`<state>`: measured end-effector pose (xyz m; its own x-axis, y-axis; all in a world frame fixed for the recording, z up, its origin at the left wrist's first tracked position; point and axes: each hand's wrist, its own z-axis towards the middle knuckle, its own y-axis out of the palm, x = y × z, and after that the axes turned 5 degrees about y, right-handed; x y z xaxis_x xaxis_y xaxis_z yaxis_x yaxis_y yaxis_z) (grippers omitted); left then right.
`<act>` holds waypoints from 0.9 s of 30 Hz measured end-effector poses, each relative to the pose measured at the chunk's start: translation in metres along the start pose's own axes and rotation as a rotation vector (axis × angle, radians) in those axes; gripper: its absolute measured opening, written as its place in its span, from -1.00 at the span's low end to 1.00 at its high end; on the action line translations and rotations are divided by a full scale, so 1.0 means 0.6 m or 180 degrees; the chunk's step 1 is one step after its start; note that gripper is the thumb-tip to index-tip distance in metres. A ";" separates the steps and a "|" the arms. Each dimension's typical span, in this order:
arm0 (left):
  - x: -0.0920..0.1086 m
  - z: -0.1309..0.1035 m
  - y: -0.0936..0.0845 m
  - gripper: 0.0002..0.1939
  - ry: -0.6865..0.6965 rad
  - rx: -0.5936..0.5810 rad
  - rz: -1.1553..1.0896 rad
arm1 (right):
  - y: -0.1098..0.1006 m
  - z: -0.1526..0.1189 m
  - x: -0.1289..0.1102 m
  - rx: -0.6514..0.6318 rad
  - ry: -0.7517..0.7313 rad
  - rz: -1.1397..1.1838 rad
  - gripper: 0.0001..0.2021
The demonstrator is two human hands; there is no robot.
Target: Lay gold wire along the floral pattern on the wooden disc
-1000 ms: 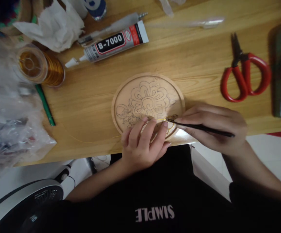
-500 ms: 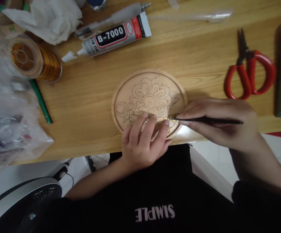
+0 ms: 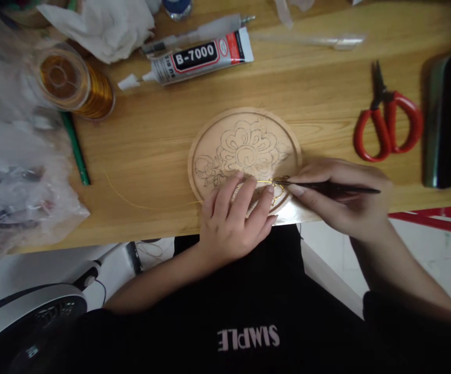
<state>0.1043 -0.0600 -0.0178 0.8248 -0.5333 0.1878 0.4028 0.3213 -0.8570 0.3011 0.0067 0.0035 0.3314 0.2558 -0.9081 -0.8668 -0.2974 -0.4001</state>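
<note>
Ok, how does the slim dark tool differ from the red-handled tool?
The slim dark tool is narrow and dark along its visible length; the red-handled tool has two wide red loops.
The slim dark tool is gripped in the right hand, its tip over the round board; the red-handled tool lies untouched on the table.
Both have dark tips.

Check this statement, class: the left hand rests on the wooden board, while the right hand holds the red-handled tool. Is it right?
Not quite: in the head view, the right hand holds a slim dark tool; the red-handled tool lies on the table. The left hand does rest on the wooden board.
</note>
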 end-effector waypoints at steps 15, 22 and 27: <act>0.005 0.000 -0.004 -0.68 0.0156 0.0231 0.0456 | 0.010 -0.004 -0.025 0.0165 -0.0206 -0.0531 -0.97; 0.035 -0.002 0.001 -0.69 -0.0120 0.0262 0.0686 | 0.046 -0.033 -0.037 0.0818 0.0042 -0.0670 -0.93; 0.045 -0.005 0.006 -0.68 -0.0169 0.0277 0.0704 | 0.072 -0.050 -0.036 0.1229 0.0353 -0.0400 -0.92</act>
<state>0.1270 -0.0758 -0.0172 0.9155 -0.4014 0.0270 0.2408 0.4931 -0.8359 0.2674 -0.0392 0.0018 0.4633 0.1614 -0.8714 -0.8860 0.1019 -0.4523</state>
